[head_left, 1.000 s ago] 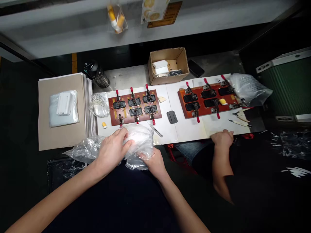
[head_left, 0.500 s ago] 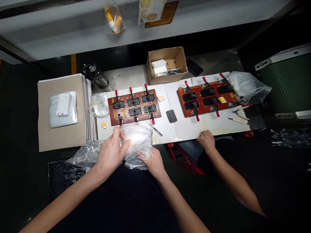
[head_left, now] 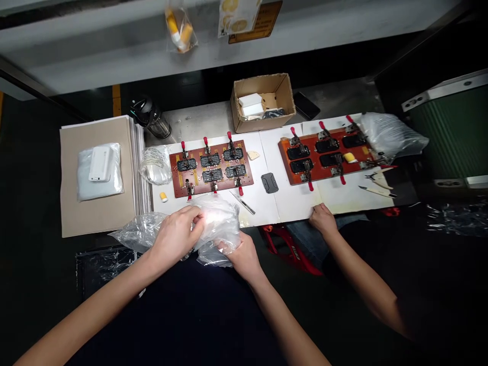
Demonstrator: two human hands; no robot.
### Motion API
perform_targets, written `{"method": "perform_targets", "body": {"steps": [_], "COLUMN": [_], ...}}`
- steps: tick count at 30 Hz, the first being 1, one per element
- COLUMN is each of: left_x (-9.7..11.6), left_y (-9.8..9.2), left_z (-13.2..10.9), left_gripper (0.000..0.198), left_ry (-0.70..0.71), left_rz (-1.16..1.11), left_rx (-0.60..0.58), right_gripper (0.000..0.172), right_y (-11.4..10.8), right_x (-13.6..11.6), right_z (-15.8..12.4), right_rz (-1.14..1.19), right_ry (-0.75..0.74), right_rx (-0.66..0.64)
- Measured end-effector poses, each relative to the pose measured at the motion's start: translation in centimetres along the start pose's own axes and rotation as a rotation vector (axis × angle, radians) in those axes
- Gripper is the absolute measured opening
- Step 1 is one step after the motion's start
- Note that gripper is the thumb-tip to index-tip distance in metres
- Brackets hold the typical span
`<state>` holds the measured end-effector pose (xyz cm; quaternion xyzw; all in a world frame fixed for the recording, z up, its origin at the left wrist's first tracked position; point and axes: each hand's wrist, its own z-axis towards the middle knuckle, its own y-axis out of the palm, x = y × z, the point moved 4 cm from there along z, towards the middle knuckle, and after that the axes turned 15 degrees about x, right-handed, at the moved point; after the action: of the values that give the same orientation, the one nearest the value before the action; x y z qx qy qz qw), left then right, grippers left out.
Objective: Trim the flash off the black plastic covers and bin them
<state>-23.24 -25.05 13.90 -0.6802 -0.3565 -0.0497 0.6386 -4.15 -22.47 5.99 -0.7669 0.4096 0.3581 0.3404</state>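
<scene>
A crinkled clear plastic bag [head_left: 219, 221] is held between my hands at the table's front edge. My left hand [head_left: 178, 231] pinches the bag's upper left side with thumb and fingers. From below right, my right hand [head_left: 244, 254] grips the bag, its fingertips partly behind the film. What the bag contains is blurred by the plastic. Just beyond it lies a brown fixture board [head_left: 244, 179] with red-handled toggle clamps and several black phone-shaped parts [head_left: 212, 176]. A craft knife [head_left: 244, 203] rests beside the bag.
A co-worker's hand [head_left: 323, 218] rests at the table edge on the right, near a second clamp board [head_left: 293, 173]. A cardboard box [head_left: 263, 122], a bottle [head_left: 150, 117] and a cardboard stack [head_left: 97, 213] stand around. A black plate [head_left: 270, 183] lies between the boards.
My left hand has shifted slightly and its fingers have curled closer onto the bag. My right hand keeps its grip in about the same place.
</scene>
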Motion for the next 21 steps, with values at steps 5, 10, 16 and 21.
{"method": "perform_targets", "body": {"steps": [5, 10, 16, 21], "left_x": [-0.24, -0.57, -0.75, -0.92], "left_y": [-0.75, -0.65, -0.6, -0.83], "left_z": [0.28, -0.01, -0.41, -0.41], "left_gripper": [0.014, 0.018, 0.014, 0.012], "left_ry": [0.046, 0.087, 0.041, -0.018], "left_rz": [-0.071, -0.071, -0.136, -0.184], "left_rx": [-0.062, -0.082, -0.042, -0.048], "right_gripper": [0.028, 0.027, 0.028, 0.025], "right_y": [-0.58, -0.87, -0.73, -0.64], "right_x": [-0.12, -0.09, -0.24, 0.01], "right_z": [0.03, 0.0, -0.25, -0.27], "right_rz": [-0.034, -0.049, -0.119, -0.13], "right_ry": [-0.058, -0.067, -0.093, -0.091], "right_rx": [-0.055, -0.074, -0.093, -0.094]}}
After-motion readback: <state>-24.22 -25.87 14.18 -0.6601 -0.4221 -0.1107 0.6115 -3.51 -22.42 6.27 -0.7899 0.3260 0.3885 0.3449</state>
